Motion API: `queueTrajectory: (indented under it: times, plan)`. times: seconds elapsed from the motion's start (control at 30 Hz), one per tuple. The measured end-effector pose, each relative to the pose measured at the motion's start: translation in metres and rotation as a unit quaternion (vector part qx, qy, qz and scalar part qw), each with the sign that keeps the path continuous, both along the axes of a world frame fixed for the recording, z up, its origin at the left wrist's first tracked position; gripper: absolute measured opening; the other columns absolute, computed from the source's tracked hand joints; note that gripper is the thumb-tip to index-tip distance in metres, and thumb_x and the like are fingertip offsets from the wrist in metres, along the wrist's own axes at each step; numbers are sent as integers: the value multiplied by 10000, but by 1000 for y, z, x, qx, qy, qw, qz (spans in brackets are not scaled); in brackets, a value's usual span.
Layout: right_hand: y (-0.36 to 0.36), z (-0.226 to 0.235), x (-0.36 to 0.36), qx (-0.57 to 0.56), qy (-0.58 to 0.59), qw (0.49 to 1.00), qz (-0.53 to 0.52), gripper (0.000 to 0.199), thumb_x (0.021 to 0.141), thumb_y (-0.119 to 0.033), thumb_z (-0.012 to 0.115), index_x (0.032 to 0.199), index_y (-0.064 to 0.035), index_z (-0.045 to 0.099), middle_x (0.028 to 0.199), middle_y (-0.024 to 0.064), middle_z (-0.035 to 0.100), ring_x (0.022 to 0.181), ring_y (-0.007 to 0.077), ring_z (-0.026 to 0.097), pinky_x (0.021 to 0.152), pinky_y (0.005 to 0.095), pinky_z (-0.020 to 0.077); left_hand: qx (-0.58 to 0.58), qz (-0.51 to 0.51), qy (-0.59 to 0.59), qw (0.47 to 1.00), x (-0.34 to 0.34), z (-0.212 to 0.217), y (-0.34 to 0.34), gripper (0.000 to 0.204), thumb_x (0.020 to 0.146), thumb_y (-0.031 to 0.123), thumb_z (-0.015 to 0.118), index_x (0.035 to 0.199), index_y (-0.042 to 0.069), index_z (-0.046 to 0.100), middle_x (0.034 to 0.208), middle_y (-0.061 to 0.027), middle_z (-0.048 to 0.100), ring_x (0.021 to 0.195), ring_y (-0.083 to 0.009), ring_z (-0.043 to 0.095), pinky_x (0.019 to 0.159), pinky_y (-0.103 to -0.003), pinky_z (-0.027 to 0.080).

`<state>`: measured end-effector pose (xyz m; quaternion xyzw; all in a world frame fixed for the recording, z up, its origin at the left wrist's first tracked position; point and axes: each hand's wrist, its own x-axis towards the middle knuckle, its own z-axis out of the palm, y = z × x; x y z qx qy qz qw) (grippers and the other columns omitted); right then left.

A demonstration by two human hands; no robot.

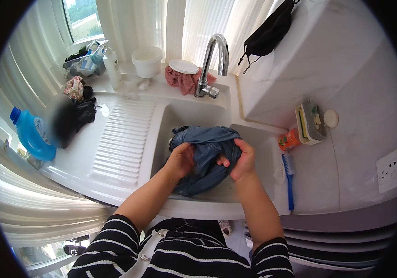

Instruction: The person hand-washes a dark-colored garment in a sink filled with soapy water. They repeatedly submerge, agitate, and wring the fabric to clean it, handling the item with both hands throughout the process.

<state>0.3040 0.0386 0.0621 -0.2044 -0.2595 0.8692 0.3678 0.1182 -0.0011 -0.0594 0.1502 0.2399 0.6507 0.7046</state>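
A bunched blue denim garment [206, 136] is gathered over the basin of the white sink [187, 113]. My left hand [180, 161] grips its near left part, with the fingertips hidden in the folds. On the right side, my right hand [242, 163] is closed round the cloth, its thumb on top and some fingertips showing through beneath a fold. Whether the garment is wet cannot be made out. The chrome tap [211, 65] curves above the back of the basin.
A ribbed washboard [125, 139] forms the sink's left part. Beyond it stand a blue bottle [32, 134], dark cloths [83, 111], a white pump bottle [112, 69] and a white tub [147, 61]. A pink cloth [182, 82] lies behind the basin. At right is a blue brush [289, 180].
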Motion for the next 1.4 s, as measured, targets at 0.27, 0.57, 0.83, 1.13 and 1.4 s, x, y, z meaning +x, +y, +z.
queueTrajectory:
  times: [0.27,0.57,0.83,1.13,1.4]
  plan:
    - [2,-22,2,90,-328,936,90,308,828,-295,595,816,11,626,638,109,620,371,170,499,441,301,438,46,88,586,804,-46,20,-12,631,774,142,704,1349,153,443,962,-94,568,817,-214,568,818,-387,477]
    - [10,33,25,214,-328,867,307,242,668,-93,728,844,28,613,659,83,599,423,131,514,405,245,415,156,-211,496,828,-66,25,-17,283,725,123,712,972,-10,680,930,-127,668,966,-197,592,933,-351,427]
    - [36,-44,24,221,-438,871,-12,187,845,-115,672,975,2,606,803,37,593,665,134,566,511,263,469,-180,-19,177,967,-33,69,-5,416,886,360,640,853,-54,647,800,-108,664,687,-157,633,602,-268,512]
    - [77,-147,-43,196,-541,809,-116,348,920,-327,595,825,5,634,672,35,575,616,121,511,587,298,434,-174,125,384,898,-33,9,57,335,730,220,778,876,-40,626,766,-112,667,696,-261,655,634,-334,529]
    - [84,-219,-82,320,-730,603,-28,517,898,-298,598,1349,-134,405,1194,202,507,1116,382,503,904,458,449,-224,49,785,576,-20,-73,90,665,826,399,663,1355,118,374,1244,-228,479,1046,-389,568,778,-468,515]
